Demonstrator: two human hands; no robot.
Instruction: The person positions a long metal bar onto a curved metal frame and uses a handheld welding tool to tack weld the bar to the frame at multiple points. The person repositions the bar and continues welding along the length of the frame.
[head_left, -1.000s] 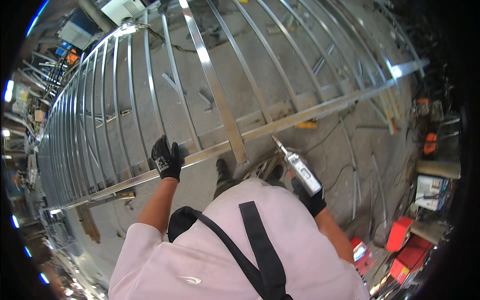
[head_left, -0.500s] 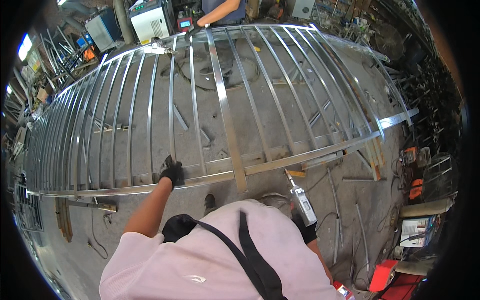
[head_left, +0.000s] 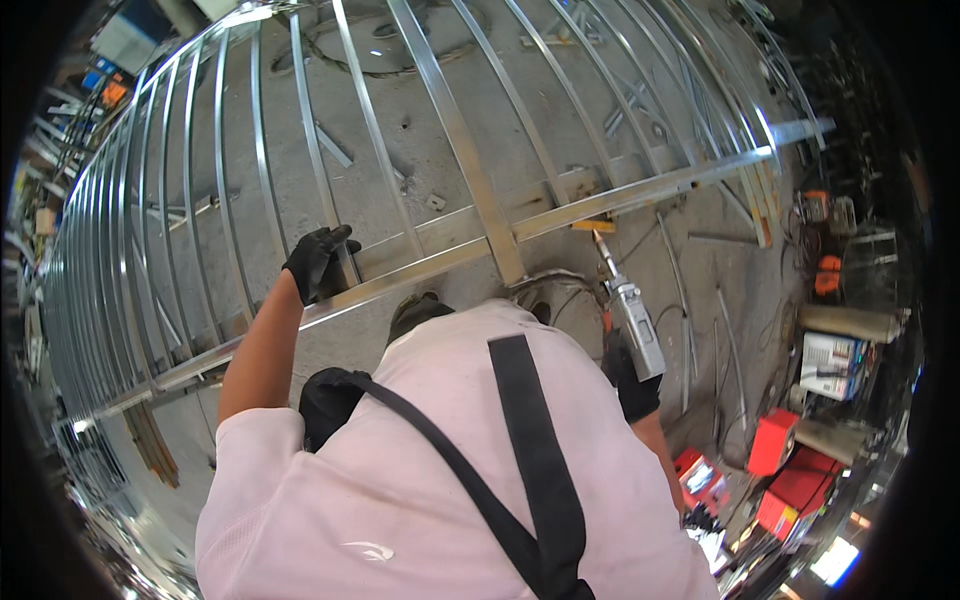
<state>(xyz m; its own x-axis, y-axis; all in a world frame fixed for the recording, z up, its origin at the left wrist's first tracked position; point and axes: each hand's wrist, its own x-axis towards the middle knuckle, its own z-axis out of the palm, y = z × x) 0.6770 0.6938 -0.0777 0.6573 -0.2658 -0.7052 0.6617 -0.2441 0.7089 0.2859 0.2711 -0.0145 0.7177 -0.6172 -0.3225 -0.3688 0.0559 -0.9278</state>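
Big silver metal frame with many long bars: we see it spread in front of the person, from far left to near the right side; its bars sit side by side like ladder steps; one wide, flat silver bar crosses near the middle, and its end pokes past the near edge
Left hand in a black glove: we find it at the near edge of the frame; its fingers curl around a thin, straight silver bar, close to the low end; we can't tell how hard it squeezes
Right hand in a black glove: we see it wrapped around a boxy silver tool with a pointy copper-coloured tip; the hand is low, beside the body
Tool tip: we see it aim up at the frame, near a small yellow piece; it looks apart from the bars
Pale pink shirt: we see a wide black strap on it
Shiny red box: we spot it at the lower right, well apart from the frame
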